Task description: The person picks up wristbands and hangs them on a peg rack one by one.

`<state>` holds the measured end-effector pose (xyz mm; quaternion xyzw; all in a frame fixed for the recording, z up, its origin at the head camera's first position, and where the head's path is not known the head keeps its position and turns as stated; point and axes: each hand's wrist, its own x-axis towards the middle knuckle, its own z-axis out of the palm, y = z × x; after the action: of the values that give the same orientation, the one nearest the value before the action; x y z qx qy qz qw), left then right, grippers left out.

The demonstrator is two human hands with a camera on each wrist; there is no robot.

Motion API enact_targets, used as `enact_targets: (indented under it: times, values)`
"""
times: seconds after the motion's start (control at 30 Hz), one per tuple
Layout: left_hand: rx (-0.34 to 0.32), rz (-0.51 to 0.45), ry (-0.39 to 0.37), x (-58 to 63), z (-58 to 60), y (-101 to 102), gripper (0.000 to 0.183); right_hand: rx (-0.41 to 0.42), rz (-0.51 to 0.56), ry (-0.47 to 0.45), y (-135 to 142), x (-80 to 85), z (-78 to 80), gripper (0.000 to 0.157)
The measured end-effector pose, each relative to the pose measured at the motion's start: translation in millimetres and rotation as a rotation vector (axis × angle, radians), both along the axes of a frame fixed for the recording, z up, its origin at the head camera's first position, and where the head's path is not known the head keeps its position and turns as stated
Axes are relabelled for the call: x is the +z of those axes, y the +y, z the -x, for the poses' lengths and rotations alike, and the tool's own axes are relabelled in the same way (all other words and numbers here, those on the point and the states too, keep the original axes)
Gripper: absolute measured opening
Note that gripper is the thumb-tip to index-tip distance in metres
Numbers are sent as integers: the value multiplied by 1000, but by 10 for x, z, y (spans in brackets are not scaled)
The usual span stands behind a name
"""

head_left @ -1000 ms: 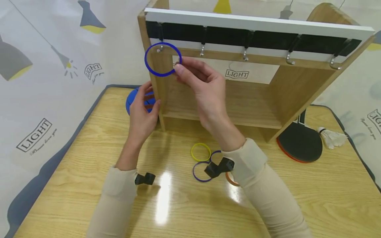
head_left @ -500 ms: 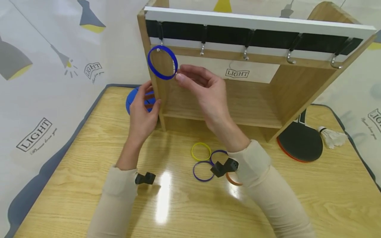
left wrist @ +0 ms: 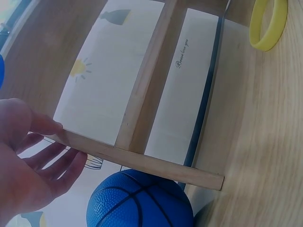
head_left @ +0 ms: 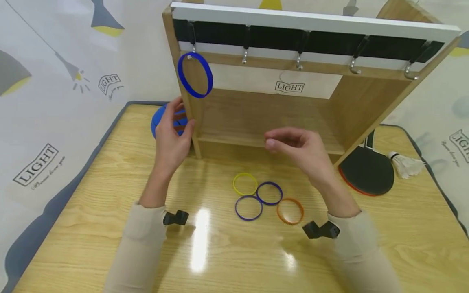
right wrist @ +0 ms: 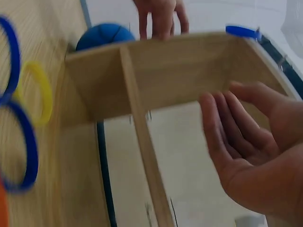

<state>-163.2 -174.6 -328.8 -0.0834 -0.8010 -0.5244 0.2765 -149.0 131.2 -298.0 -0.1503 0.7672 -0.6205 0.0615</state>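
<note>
A blue ring (head_left: 195,75) hangs from the leftmost hook of the wooden rack (head_left: 271,114). Holding the rack's left side panel, my left hand (head_left: 172,129) has its thumb on the front edge and its fingers on the outer side, as the left wrist view also shows. A blue ball (left wrist: 142,201) sits just behind that panel. My right hand (head_left: 302,150) is in front of the rack's lower shelf, fingers loosely bent and nothing between them. Below it on the table lie a yellow ring (head_left: 245,173), two bluish rings (head_left: 270,204) and an orange ring (head_left: 290,223).
Several metal hooks (head_left: 299,63) line the rack's black strip to the right of the hanging ring. At the rack's right foot lie a black table tennis bat (head_left: 370,173) and a shuttlecock (head_left: 407,166). A lamp-patterned sheet (head_left: 80,122) stands behind.
My right hand has let go of the blue ring, which now hangs on the leftmost hook. That hand has moved down and right. The left hand keeps its hold on the rack.
</note>
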Motion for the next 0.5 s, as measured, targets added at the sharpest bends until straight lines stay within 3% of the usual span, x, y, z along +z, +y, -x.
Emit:
enact_targets:
  times: [0.23,0.4,0.5]
  values:
    - [5,5,-2,11,27,14,50,184,-486,37,570,-227,-159,16]
    - [2,4,-18,10,18,16,49,369,-651,63,752,-356,-238,13]
    - [0,0,-21,12,4,3,49,430,-697,61,776,-405,-255,10]
